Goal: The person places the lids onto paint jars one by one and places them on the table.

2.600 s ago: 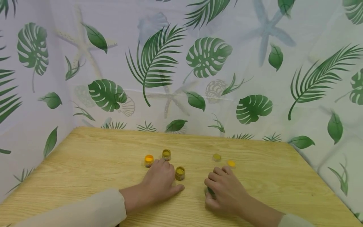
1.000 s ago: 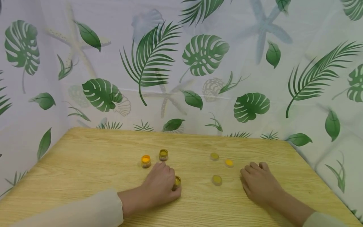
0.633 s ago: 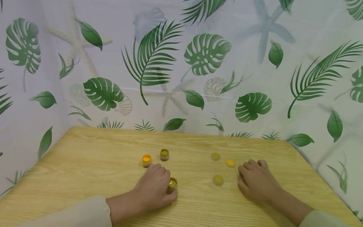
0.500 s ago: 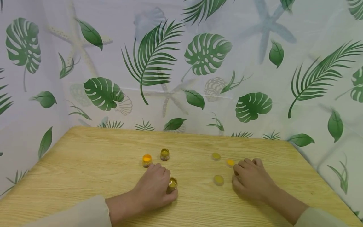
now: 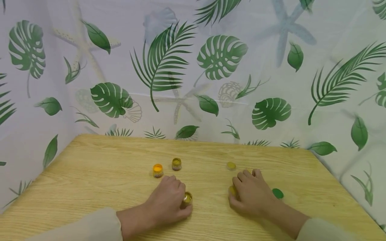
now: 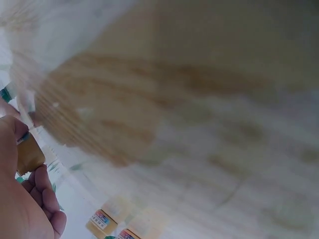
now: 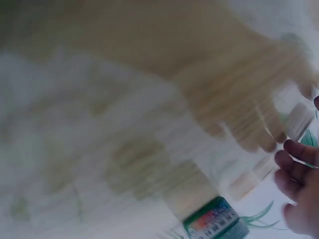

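My left hand (image 5: pixel 166 202) grips a small open jar of dark yellow paint (image 5: pixel 188 198) at the table's centre; the left wrist view shows the jar (image 6: pixel 31 155) between thumb and fingers. My right hand (image 5: pixel 251 194) has curled fingers around a dark yellow lid (image 5: pixel 232 191) lying on the table, partly covered by the hand. In the right wrist view the fingers of that hand (image 7: pixel 301 179) touch the lid's pale side (image 7: pixel 298 122). A round green-topped jar (image 5: pixel 277 193) stands just right of my right hand and shows as a green jar (image 7: pixel 214 219) in the right wrist view.
Behind my left hand stand an open orange jar (image 5: pixel 157 170) and an open dark yellow jar (image 5: pixel 176 164). Another dark yellow lid (image 5: pixel 231 166) lies beyond my right hand. A leaf-printed cloth (image 5: pixel 223 117) rises along the back edge of the wooden table (image 5: pixel 120 157).
My right hand has moved left onto the nearer dark yellow lid, covering most of the orange-yellow one and uncovering the green jar. My left hand keeps its grip on its jar.
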The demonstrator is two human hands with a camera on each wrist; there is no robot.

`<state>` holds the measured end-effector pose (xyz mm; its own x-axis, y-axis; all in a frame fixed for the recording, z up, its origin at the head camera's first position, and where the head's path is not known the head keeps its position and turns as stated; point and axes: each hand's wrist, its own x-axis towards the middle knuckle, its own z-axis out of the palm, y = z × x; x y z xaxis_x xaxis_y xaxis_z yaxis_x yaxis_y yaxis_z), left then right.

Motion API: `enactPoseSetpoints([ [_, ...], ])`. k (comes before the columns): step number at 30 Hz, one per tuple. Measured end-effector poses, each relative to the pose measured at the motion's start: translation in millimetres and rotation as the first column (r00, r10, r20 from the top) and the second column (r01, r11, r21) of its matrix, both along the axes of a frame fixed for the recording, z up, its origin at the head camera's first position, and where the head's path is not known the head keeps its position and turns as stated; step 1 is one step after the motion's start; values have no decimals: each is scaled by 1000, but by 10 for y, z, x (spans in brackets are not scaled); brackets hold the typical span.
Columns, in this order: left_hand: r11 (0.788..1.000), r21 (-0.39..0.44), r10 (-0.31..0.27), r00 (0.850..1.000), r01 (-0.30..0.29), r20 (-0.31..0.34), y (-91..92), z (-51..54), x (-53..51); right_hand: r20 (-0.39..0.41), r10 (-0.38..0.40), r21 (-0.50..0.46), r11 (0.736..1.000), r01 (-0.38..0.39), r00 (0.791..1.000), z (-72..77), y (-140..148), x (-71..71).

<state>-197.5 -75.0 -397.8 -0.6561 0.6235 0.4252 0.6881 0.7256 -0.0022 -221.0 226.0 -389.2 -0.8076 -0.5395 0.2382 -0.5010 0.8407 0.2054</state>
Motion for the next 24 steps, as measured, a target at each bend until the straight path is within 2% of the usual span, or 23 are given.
enactPoseSetpoints([
  [9, 999, -35, -8, 1000, 8, 24, 21, 12, -2, -24, 15, -19, 1000, -15, 1000, -42, 24, -38],
  [16, 998, -13, -54, 998, 54, 26, -16, -17, -52, -14, 16, -49, 999, -17, 1000, -43, -1, -40],
  [21, 998, -16, -52, 993, 54, 103, -33, -24, -66, 17, -2, -59, 998, 3, 1000, -87, 7, -48],
  [24, 999, -20, -40, 991, 43, 125, -35, -20, -50, 32, -12, -54, 998, 14, 999, -109, 14, -51],
])
